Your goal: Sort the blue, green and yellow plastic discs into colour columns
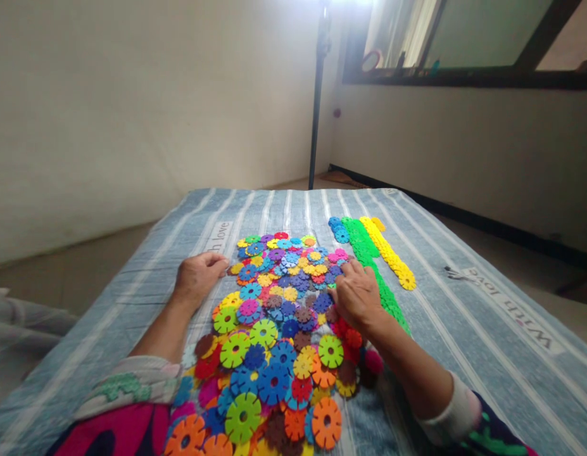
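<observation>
A mixed pile of notched plastic snowflake discs (278,310) in many colours spreads across the striped cloth between my hands. My left hand (201,277) is at the pile's left edge, thumb and fingers pinched together; whatever may be in the pinch is too small to make out. On the pile's right side, my right hand (357,294) reaches in with curled fingers, close to pink and blue discs. Its fingertips are partly hidden, so what they grip does not show. Just beyond it runs a long strip of overlapping green discs (362,239).
Right of the green strip lies a row of yellow discs (388,253); a few blue discs (341,234) sit on its left. The striped cloth (464,316) covers the bed-like surface. Past its far edge stands a lamp pole (315,120), near the walls and window.
</observation>
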### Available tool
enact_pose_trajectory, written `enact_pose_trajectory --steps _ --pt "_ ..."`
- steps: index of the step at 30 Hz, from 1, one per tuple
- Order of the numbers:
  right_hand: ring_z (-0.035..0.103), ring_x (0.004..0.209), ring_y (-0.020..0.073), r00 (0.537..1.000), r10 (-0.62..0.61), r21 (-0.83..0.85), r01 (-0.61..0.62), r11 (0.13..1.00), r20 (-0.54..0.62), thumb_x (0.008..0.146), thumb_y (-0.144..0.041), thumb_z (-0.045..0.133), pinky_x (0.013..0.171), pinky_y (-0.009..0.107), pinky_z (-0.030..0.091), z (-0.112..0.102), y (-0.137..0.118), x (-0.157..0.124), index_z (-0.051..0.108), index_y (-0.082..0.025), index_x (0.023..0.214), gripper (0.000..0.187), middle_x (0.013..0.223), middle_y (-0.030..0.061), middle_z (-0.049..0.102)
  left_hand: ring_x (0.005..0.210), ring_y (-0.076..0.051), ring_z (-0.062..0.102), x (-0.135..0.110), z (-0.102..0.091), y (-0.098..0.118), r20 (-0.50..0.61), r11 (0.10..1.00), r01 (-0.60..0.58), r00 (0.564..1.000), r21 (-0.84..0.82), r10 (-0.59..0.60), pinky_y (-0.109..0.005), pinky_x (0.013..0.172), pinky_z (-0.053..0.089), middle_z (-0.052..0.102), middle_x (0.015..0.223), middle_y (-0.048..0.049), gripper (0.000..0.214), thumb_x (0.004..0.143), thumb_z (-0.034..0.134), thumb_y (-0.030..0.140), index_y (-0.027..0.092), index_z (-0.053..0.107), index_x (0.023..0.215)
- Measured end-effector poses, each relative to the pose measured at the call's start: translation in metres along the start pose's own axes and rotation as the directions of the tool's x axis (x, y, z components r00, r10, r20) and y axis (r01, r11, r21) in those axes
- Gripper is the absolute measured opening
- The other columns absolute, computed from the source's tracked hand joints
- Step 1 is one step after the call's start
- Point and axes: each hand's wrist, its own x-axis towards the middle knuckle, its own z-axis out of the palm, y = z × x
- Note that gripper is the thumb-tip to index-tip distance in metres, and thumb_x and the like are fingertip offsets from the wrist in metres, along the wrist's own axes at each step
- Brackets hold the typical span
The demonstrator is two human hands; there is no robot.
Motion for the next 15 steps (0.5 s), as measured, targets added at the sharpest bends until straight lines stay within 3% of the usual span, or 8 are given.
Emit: enact_pose_trajectory --steps 8,15 --pt "0.043 0.111 0.0288 0.998 -0.058 0.017 0.057 0.998 0.019 0.090 -0.022 0.046 0.089 0.043 0.035 0.008 0.002 0.003 0.069 -0.017 0.084 0.024 0.104 0.0136 0.061 0.054 -0.016 0.059 0.000 0.002 -0.001 -0.005 0.999 0.005 1.000 -0.044 -0.005 -0.025 0.059 0.043 0.060 0.052 0.0036 0.019 0.059 0.059 0.034 0.018 0.065 0.069" --pt "0.037 0.122 0.0283 0.997 -0.072 0.069 0.071 0.995 0.015 0.091 -0.028 0.048 0.094 0.042 0.033 0.013 0.005 0.004 0.067 -0.016 0.094 0.022 0.114 0.0131 0.058 0.054 -0.016 0.058 0.000 0.002 -0.001 -0.007 0.998 0.008 1.000 -0.060 -0.009 -0.025 0.059 0.042 0.061 0.052 0.0033 0.020 0.058 0.059 0.035 0.018 0.064 0.069"
